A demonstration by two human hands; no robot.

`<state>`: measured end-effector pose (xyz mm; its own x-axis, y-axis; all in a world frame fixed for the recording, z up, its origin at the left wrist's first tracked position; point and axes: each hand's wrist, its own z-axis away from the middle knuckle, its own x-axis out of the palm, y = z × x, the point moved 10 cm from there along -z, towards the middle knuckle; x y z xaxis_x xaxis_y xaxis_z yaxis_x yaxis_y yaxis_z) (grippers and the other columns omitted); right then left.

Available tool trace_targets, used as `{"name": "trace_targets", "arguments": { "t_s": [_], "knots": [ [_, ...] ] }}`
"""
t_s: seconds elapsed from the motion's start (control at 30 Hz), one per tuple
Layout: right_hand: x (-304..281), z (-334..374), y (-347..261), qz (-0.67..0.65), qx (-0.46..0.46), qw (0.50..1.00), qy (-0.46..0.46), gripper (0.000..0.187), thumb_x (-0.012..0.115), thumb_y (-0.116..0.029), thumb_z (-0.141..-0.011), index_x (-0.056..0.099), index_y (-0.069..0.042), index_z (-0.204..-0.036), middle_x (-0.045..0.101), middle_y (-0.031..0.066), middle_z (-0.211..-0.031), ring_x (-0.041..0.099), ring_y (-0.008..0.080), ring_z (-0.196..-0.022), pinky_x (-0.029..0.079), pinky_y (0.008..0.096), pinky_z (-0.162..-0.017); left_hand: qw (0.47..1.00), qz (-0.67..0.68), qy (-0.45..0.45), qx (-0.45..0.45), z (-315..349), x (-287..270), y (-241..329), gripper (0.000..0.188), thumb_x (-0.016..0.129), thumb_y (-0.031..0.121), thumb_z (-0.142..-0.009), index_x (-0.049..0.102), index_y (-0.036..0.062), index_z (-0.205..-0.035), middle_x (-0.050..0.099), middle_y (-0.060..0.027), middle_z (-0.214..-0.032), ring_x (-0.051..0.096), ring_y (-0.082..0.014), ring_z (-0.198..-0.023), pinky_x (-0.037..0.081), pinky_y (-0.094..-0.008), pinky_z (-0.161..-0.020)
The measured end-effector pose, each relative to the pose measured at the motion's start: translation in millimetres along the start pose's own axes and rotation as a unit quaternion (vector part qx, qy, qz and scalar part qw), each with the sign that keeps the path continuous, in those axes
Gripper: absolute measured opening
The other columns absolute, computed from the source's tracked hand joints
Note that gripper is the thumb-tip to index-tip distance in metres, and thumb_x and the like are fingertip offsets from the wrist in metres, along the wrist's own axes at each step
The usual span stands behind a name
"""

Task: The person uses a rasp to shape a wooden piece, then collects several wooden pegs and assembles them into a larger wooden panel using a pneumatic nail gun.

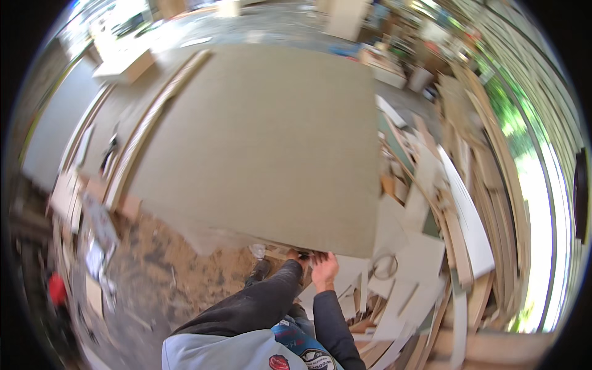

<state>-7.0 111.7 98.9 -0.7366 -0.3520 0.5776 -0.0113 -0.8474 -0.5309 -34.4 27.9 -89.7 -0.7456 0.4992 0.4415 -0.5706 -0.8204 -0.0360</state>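
Note:
A large grey-beige panel (265, 142) lies flat in front of me, and both my hands are at its near edge, toward the right corner. My left hand (297, 256) is closed at the edge, its fingers mostly hidden. Right beside it, my right hand (325, 270) is bent with its fingertips against the edge, also closed. Something small and dark shows between the hands, too blurred to name. Thin translucent sheeting (209, 239) hangs along the near edge, left of my hands.
A long wrapped roll or strip (154, 117) lies along the panel's left side. Stacked boards and offcuts (456, 216) crowd the right. Sawdust (166, 259) covers the floor at the near left. A pale box (126, 66) stands at the far left.

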Motion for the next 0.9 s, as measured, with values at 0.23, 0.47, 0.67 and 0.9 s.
{"name": "trace_targets", "arguments": {
  "t_s": [0.23,0.47,0.67,0.9],
  "knots": [
    [12,24,27,0.164,0.095,0.982,-0.023,0.035,0.047,-0.033,-0.098,0.06,-0.003,-0.11,0.066,0.0123,-0.109,0.064,0.0286,-0.101,0.051,0.0424,-0.085,0.935,-0.322,0.109,0.105,65,-27,82,0.031,0.042,0.031,-0.101,0.062,0.0069,-0.099,0.058,-0.0127,-0.076,0.057,-0.0297,-0.055,0.049,-0.0479,-0.047],
    [-47,42,100,0.418,0.208,0.883,-0.046,0.025,0.051,-0.024,-0.095,0.066,-0.004,-0.096,0.073,0.009,-0.085,0.069,0.0196,-0.076,0.053,0.0335,-0.065,0.884,-0.452,0.057,0.105,101,-170,229,0.052,0.05,0.045,-0.099,0.062,-0.0009,-0.078,0.062,-0.0154,-0.064,0.061,-0.0305,-0.052,0.047,-0.0451,-0.046],
    [-19,41,190,0.489,0.244,0.83,-0.111,0.022,0.054,-0.021,-0.095,0.066,-0.002,-0.097,0.074,0.0116,-0.088,0.071,0.0202,-0.07,0.054,0.0301,-0.055,0.842,-0.443,0.191,0.243,221,-274,351,0.053,0.047,0.046,-0.102,0.063,-0.0006,-0.081,0.063,-0.0191,-0.068,0.059,-0.0305,-0.048,0.047,-0.0435,-0.043],
    [134,53,333,0.571,0.22,0.749,-0.252,0.021,0.057,-0.022,-0.095,0.066,-0.003,-0.099,0.074,0.0103,-0.087,0.07,0.018,-0.069,0.054,0.0297,-0.055,0.969,-0.05,0.071,0.231,281,-434,378,0.031,0.052,0.029,-0.102,0.061,0.0005,-0.106,0.067,-0.0166,-0.094,0.066,-0.0333,-0.082,0.057,-0.0483,-0.073]
  ]
}}
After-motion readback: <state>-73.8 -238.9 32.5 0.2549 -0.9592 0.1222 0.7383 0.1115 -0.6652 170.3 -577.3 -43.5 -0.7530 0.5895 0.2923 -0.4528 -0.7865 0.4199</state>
